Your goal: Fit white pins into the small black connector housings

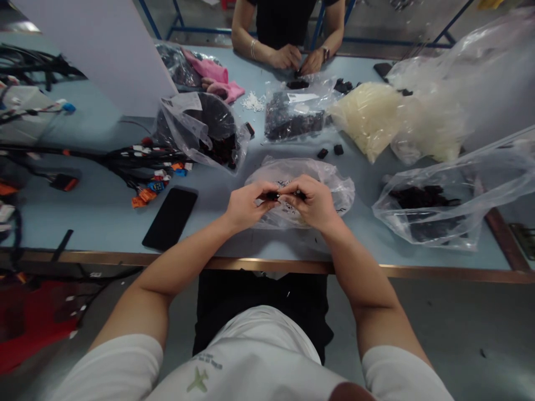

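Pinching a small black part (pixel 272 195) between them, our left hand (pixel 246 207) and right hand (pixel 312 204) meet fingertip to fingertip, fingers curled narrow and closed on it (how much the right fingers cover, we cannot tell). Under and just beyond the fingers lies a clear plastic bag (pixel 330 178). Left of the fingers a black phone (pixel 170 217) lies flat, well apart. Nearer us than the fingers runs the table edge (pixel 418 271), bare tabletop between.
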Demonstrator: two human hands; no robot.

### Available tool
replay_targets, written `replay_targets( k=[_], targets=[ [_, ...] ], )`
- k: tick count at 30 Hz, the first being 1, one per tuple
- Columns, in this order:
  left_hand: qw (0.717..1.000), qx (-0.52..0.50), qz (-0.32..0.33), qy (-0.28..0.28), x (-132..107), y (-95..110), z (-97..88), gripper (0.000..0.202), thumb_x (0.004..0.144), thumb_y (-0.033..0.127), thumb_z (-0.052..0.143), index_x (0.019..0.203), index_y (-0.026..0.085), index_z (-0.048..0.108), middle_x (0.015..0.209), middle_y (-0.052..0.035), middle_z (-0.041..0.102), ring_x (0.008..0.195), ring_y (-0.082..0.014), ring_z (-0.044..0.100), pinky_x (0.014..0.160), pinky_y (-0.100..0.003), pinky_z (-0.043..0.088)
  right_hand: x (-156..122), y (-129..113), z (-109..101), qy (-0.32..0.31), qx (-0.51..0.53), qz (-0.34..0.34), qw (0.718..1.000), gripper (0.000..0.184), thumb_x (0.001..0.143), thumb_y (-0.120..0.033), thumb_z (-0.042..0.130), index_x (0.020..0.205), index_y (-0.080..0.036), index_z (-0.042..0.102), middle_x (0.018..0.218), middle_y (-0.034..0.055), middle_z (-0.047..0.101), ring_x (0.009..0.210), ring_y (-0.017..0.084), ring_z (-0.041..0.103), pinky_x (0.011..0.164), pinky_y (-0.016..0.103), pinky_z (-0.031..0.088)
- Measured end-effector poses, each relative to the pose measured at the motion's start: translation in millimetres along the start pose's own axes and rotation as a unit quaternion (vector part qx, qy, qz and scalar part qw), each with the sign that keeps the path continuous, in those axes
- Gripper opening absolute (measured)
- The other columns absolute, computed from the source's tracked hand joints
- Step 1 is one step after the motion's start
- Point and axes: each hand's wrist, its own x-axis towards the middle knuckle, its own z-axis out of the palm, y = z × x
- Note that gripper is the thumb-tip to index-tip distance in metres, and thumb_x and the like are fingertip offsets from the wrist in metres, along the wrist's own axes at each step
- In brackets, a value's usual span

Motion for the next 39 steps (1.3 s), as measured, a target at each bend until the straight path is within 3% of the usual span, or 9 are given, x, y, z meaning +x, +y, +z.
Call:
replay_targets(
  k=[3,7,13,17,25,33,36,39],
  targets=[
    [1.0,0.019,0.009,-0.011,-1.5,1.5,0.3,0.029,0.095,0.048,0.08,0.114,0.026,0.08,0.104,-0.001,0.085,0.086,-0.0169,0.082,0.084,-0.026,0.067,1.6,-2.0,-2.9,-0.036,0.057,0.054,0.996,0.026,0.089,-0.05,0.082,0.082,-0.026,0.076,0.082,0.0025,0.074,0.08,0.02,0.065,0.077,0.037,0.053],
    [0.999,0.039,0.028,-0.016,-3.0,3.8,2.3,0.026,0.1,0.047,0.074,0.114,0.027,0.081,0.106,-0.0018,0.085,0.088,-0.0181,0.082,0.085,-0.029,0.068,4.2,-3.3,-2.5,-0.096,0.164,0.163,0.968,0.033,0.079,-0.049,0.088,0.082,-0.022,0.07,0.073,-0.0019,0.067,0.066,0.014,0.056,0.064,0.03,0.046],
    [1.0,-0.004,0.019,0.019,-0.8,7.1,2.7,0.031,0.097,0.051,0.077,0.109,0.022,0.079,0.099,-0.0028,0.085,0.085,-0.0171,0.082,0.083,-0.027,0.069,4.3,2.4,4.0,-0.082,0.257,0.229,0.935,0.044,0.075,-0.056,0.091,0.085,-0.022,0.065,0.063,-0.0072,0.055,0.052,0.008,0.041,0.048,0.025,0.031],
    [0.998,-0.046,0.002,0.042,0.5,8.0,1.2,0.039,0.093,0.058,0.08,0.109,0.022,0.078,0.101,-0.0033,0.085,0.087,-0.0182,0.083,0.087,-0.029,0.07,2.6,6.8,1.8,-0.07,0.307,0.234,0.92,0.045,0.075,-0.06,0.091,0.089,-0.023,0.068,0.061,-0.0087,0.052,0.048,0.007,0.037,0.043,0.024,0.026],
    [0.999,-0.016,0.015,0.029,0.7,5.6,-0.3,0.043,0.095,0.063,0.076,0.112,0.024,0.077,0.105,-0.0041,0.085,0.089,-0.0187,0.083,0.086,-0.028,0.07,1.1,1.7,3.1,-0.064,0.246,0.202,0.946,0.028,0.082,-0.046,0.085,0.089,-0.023,0.071,0.062,-0.0074,0.056,0.051,0.008,0.041,0.046,0.024,0.029],
    [0.999,0.007,0.043,0.029,-0.4,5.0,2.2,0.041,0.099,0.062,0.073,0.108,0.023,0.08,0.099,-0.0027,0.084,0.085,-0.0157,0.081,0.082,-0.023,0.066,1.9,-4.3,10.2,-0.049,0.255,0.228,0.938,0.022,0.079,-0.038,0.08,0.083,-0.024,0.064,0.065,-0.0068,0.057,0.054,0.009,0.045,0.048,0.025,0.034],
    [0.998,0.01,0.057,0.036,0.7,2.6,2.5,0.039,0.099,0.06,0.073,0.109,0.023,0.081,0.1,-0.0035,0.085,0.087,-0.0167,0.082,0.083,-0.025,0.067,1.9,-5.2,10.2,-0.04,0.222,0.214,0.95,0.023,0.079,-0.039,0.081,0.084,-0.023,0.066,0.069,-0.0046,0.06,0.059,0.011,0.05,0.051,0.026,0.039],
    [0.997,0.001,0.049,0.052,2.6,1.1,0.8,0.046,0.098,0.064,0.072,0.113,0.022,0.081,0.106,-0.0058,0.085,0.092,-0.018,0.082,0.084,-0.027,0.068,1.5,-3.4,10.2,0.004,0.203,0.198,0.959,0.03,0.087,-0.051,0.078,0.093,-0.023,0.071,0.075,-0.0014,0.064,0.059,0.011,0.05,0.05,0.027,0.04]
  ],
)
